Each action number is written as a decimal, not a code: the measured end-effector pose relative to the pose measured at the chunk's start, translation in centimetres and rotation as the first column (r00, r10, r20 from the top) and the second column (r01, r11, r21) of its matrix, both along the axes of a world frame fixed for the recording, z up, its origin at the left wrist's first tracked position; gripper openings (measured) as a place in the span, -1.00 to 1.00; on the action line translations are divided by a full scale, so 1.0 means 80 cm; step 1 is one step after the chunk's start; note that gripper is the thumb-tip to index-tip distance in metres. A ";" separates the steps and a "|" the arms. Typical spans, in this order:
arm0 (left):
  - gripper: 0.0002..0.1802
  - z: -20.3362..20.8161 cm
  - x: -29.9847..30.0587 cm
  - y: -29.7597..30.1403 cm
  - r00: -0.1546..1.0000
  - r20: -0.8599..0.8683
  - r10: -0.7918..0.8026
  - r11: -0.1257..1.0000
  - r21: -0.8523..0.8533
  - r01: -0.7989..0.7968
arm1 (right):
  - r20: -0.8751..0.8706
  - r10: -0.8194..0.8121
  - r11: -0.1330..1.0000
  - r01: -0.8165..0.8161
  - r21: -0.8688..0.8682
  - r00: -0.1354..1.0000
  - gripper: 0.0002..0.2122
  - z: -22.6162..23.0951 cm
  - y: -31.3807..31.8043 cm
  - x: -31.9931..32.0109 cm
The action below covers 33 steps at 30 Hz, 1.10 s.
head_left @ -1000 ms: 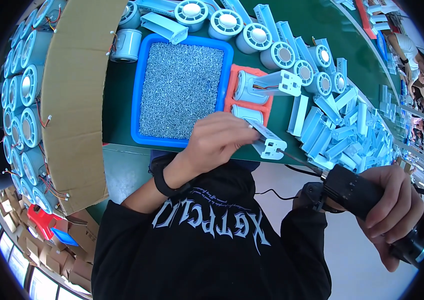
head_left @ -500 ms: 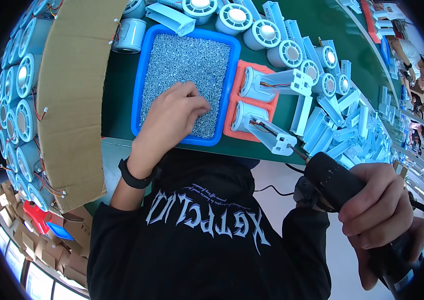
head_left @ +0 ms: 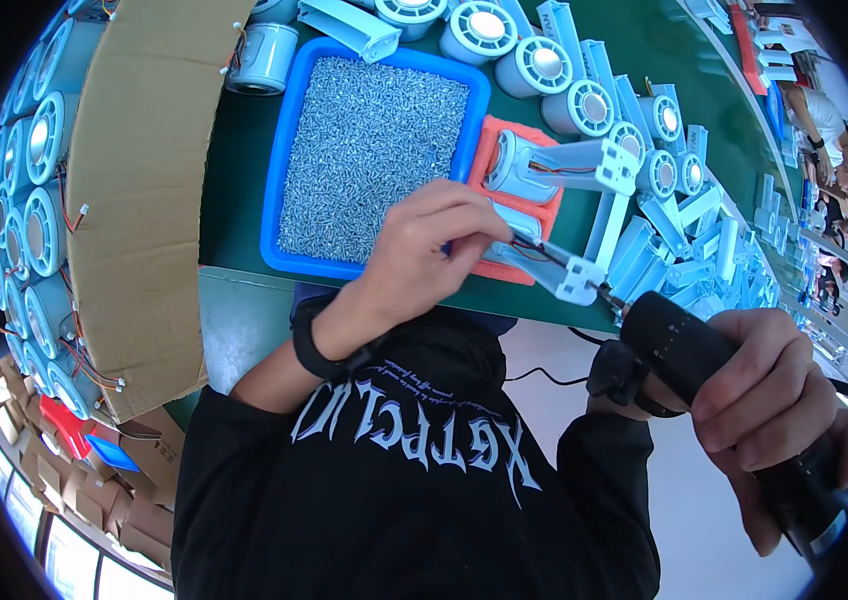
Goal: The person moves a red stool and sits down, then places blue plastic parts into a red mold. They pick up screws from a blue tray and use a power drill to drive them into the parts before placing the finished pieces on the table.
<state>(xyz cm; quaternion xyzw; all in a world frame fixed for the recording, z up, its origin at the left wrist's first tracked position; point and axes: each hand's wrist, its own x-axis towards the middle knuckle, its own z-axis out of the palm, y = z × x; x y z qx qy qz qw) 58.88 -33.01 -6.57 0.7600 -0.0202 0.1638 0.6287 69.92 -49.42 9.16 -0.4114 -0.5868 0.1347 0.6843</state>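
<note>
My right hand (head_left: 764, 390) is wrapped round a black electric screwdriver (head_left: 674, 340). Its bit meets the end plate of a pale blue bracket (head_left: 579, 280), on the nearer of two units in an orange-red holder (head_left: 492, 135). My left hand (head_left: 429, 245) is closed in a pinch over that nearer unit's round base, partly covering it; anything between the fingertips is hidden. Dark wires run along the bracket. The farther unit (head_left: 514, 165) stands in the holder with its own bracket sticking out to the right. Beside the holder lies a blue tray (head_left: 274, 215) full of small silver screws (head_left: 364, 150).
Round pale blue motor housings (head_left: 479, 30) and loose brackets (head_left: 684, 250) crowd the green table's far and right sides. A cardboard sheet (head_left: 144, 200) stands at left beside stacked housings (head_left: 44, 235) with wires. Other people (head_left: 824, 130) sit at the far right.
My left hand has left the screws in the tray and moved right to the nearer unit. The screwdriver has shifted slightly, its bit still at the bracket's end.
</note>
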 end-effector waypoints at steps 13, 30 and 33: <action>-0.80 -0.020 -0.003 -0.021 0.997 -0.063 0.037 0.978 -0.201 -0.049 | -0.205 -0.223 0.924 0.273 0.267 0.953 -0.47 0.010 -0.041 -0.006; -0.84 0.008 -0.009 -0.009 0.973 0.232 0.015 0.998 0.051 -0.027 | -0.230 -0.116 0.960 0.168 0.222 0.966 -0.50 0.009 -0.040 0.013; -0.77 0.019 -0.012 0.023 0.997 -0.040 0.069 0.971 0.234 -0.058 | -0.143 -0.081 0.983 0.103 0.152 0.986 -0.61 0.016 -0.026 0.002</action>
